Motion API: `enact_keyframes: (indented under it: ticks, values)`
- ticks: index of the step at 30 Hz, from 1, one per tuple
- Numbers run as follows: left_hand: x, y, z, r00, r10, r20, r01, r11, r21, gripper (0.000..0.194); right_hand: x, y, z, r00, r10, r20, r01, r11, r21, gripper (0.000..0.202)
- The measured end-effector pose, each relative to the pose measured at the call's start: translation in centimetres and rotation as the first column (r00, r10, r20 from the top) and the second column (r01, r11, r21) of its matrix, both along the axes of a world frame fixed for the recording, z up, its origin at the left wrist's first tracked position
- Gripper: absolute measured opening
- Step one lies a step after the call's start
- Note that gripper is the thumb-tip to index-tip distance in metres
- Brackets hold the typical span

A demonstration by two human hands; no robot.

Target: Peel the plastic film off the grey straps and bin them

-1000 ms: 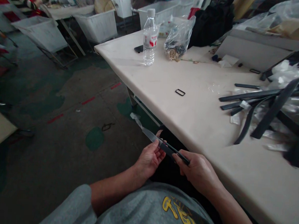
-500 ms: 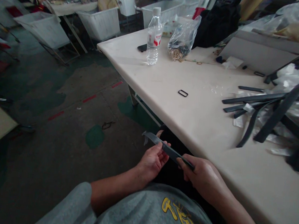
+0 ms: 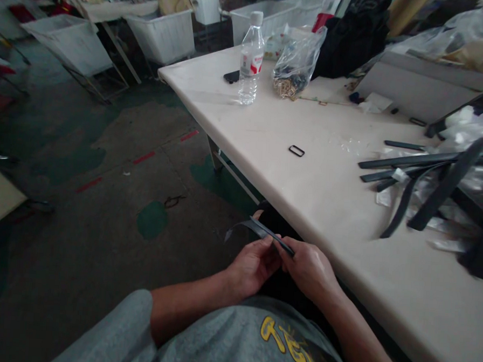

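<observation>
Two hands pinch a dark strap [image 3: 283,245] above the lap, beside the table edge.
The left hand [image 3: 253,269] is partly curled, thumb pressed along the strap's middle; the right hand [image 3: 313,270] closes round its near end, fingers bent under. The strap is flat, narrow and matt, with a filmy, translucent strip [image 3: 236,226] curling from its far end. On the smooth, pale table [image 3: 325,191] lie a thin, black, oblong ring [image 3: 294,154] and more straps [image 3: 408,159] over crinkled plastic [image 3: 471,128].
</observation>
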State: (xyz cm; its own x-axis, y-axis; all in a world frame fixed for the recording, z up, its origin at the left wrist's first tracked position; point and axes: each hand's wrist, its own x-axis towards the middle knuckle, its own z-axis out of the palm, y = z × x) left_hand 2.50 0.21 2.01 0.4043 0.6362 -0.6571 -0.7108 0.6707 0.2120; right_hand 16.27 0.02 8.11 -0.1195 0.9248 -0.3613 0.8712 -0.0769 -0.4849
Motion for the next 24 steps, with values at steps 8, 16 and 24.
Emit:
enact_keyframes:
  ticks: [8, 16, 24]
  values:
    - [-1.3, 1.4, -0.5, 0.986, 0.085, -0.140, -0.091, 0.995, -0.038, 0.013, 0.9, -1.2, 0.3, 0.993, -0.074, -0.087, 0.066, 0.993, -0.096, 0.045]
    - [-1.7, 1.6, -0.5, 0.987, 0.042, -0.157, -0.041, 0.999, 0.008, 0.017, 1.2, -1.6, -0.1, 0.952, -0.179, -0.247, 0.137, 0.974, -0.178, 0.048]
    - [-0.7, -0.2, -0.4, 0.990, -0.104, -0.096, 0.114, 0.987, 0.111, 0.015, 1.0, -2.3, -0.8, 0.966, -0.166, -0.201, 0.172, 0.985, 0.012, 0.046]
